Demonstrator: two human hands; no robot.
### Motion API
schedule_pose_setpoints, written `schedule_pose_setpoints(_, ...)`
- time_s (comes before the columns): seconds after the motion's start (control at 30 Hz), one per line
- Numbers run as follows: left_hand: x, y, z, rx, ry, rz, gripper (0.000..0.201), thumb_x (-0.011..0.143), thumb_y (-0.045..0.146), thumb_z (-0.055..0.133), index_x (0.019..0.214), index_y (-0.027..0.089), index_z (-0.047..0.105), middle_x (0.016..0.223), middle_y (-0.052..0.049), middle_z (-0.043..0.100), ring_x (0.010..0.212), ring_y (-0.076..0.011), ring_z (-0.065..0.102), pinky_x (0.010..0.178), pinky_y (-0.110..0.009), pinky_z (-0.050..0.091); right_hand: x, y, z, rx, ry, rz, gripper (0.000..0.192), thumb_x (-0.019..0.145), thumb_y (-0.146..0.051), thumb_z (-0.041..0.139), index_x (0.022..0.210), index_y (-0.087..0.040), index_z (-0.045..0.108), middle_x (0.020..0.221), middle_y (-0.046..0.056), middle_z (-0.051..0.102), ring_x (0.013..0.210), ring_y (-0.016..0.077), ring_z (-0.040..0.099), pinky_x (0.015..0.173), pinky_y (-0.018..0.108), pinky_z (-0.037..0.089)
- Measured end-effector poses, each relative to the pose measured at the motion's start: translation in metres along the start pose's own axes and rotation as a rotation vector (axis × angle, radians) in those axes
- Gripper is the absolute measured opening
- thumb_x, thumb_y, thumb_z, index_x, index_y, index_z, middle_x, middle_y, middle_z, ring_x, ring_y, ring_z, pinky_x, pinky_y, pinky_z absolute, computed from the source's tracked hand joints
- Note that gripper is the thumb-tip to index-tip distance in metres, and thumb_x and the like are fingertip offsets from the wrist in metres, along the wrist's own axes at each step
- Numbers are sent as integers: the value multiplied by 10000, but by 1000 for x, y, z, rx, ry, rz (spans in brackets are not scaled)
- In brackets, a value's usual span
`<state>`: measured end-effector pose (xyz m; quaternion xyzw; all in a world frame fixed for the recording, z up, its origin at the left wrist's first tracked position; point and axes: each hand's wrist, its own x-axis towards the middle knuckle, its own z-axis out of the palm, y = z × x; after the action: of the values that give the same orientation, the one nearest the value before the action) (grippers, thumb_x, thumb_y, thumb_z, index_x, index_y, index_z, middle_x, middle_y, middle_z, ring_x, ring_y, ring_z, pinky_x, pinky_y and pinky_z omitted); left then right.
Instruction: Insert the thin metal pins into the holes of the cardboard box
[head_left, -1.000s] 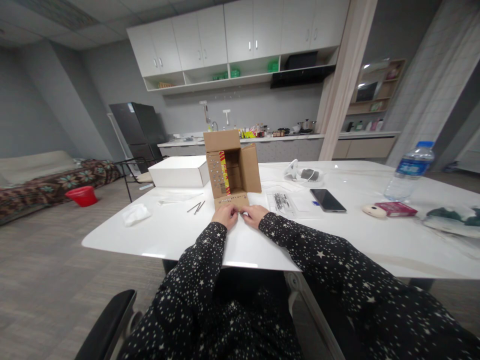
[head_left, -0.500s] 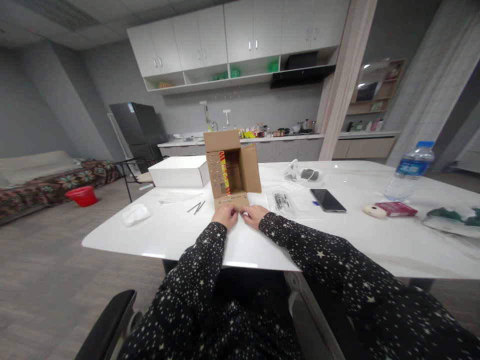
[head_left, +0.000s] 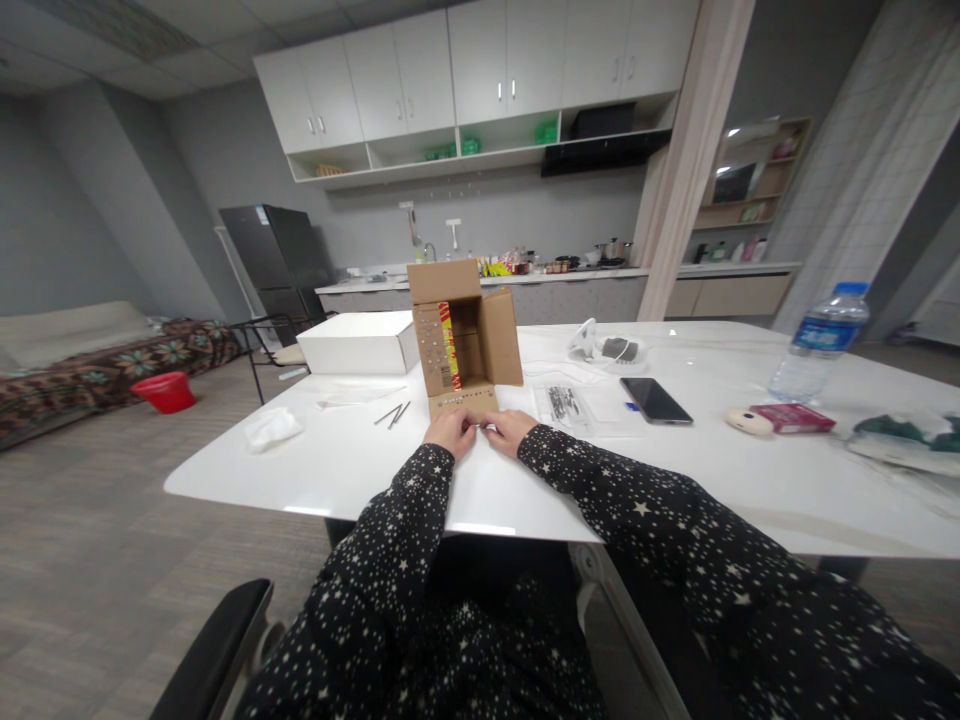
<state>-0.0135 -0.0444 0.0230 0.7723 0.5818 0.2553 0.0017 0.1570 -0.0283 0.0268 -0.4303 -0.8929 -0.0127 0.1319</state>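
Note:
A cardboard box (head_left: 435, 345) stands on the white table with its open side toward me and its flaps spread. Small pale bits dot its left flap and its front flap (head_left: 457, 400); they are too small to name. At the near edge of the front flap, my left hand (head_left: 450, 432) is closed with its fingers curled inward. Facing it, almost touching, my right hand (head_left: 510, 430) is closed too, thumb and fingertips together. Whatever lies between the fingertips is tiny or hidden. Thin metal tools (head_left: 393, 414) rest left of my left hand.
A white box (head_left: 358, 343) and a crumpled tissue (head_left: 273, 429) are on the left. To the right lie a clear plastic case with dark pieces (head_left: 566, 405), a phone (head_left: 655, 401), a dark red pack (head_left: 795, 418) and a water bottle (head_left: 821, 340). A white device (head_left: 585, 340) sits behind.

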Motion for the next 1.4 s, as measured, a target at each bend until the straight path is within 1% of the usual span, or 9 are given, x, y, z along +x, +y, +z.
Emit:
schedule_pose_setpoints(0.37, 0, 0, 2, 17, 9, -36, 164, 803, 249, 488, 877, 168, 610, 841, -67, 668, 792, -190, 612, 766, -318, 465, -1, -1, -2, 2, 10, -3, 296, 883, -288, 423, 1103, -236, 614, 950, 43, 697, 853, 189, 627, 732, 264, 412)
schedule_pose_setpoints(0.5, 1, -3, 3, -6, 5, -52, 153, 798, 255, 494, 865, 170, 603, 805, -55, 668, 759, -180, 614, 734, -301, 465, -1, -2, -3, 2, 7, -1, 293, 883, -288, 430, 1104, -235, 615, 960, 49, 698, 860, 194, 629, 735, 269, 415)
schedule_pose_setpoints(0.7, 1, -3, 4, -70, 46, -66, 145, 790, 242, 491, 865, 177, 596, 742, -33, 652, 691, -162, 603, 676, -275, 456, -1, -2, -3, 7, 4, 8, 294, 885, -294, 427, 1096, -228, 620, 959, 52, 699, 855, 193, 629, 738, 271, 418)
schedule_pose_setpoints(0.87, 1, -4, 3, -93, 69, -27, 152, 772, 217, 487, 871, 177, 596, 726, -22, 640, 652, -148, 580, 659, -270, 457, -1, -3, -5, 8, 1, 12, 296, 881, -289, 421, 1093, -227, 618, 969, 52, 697, 865, 194, 630, 741, 270, 416)
schedule_pose_setpoints(1.0, 1, -2, 2, -105, 86, 3, 164, 759, 188, 477, 847, 178, 615, 752, -26, 649, 680, -148, 581, 695, -275, 468, -2, -4, -7, 0, -13, 23, 306, 871, -275, 426, 1114, -237, 609, 988, 48, 695, 880, 195, 631, 746, 265, 413)
schedule_pose_setpoints(1.1, 0, 0, 0, -110, 78, 4, 167, 750, 182, 483, 830, 176, 629, 756, -30, 652, 695, -152, 583, 715, -281, 472, -3, -4, -8, 0, -5, 16, 306, 869, -270, 425, 1111, -240, 610, 988, 49, 697, 877, 200, 634, 737, 268, 416)
schedule_pose_setpoints(1.27, 0, -1, 0, -141, 71, 42, 140, 721, 187, 531, 826, 172, 623, 738, -21, 627, 674, -143, 561, 697, -276, 469, -3, -3, -6, 2, 9, 11, 298, 869, -274, 435, 1109, -237, 607, 987, 44, 696, 877, 195, 632, 736, 264, 418)
schedule_pose_setpoints(1.4, 1, -5, 3, -160, 113, 93, 135, 712, 151, 530, 821, 166, 607, 734, -20, 596, 680, -141, 542, 692, -280, 462, -1, -2, -3, -4, 15, 2, 297, 866, -274, 440, 1111, -236, 605, 976, 43, 696, 866, 194, 632, 738, 268, 421)
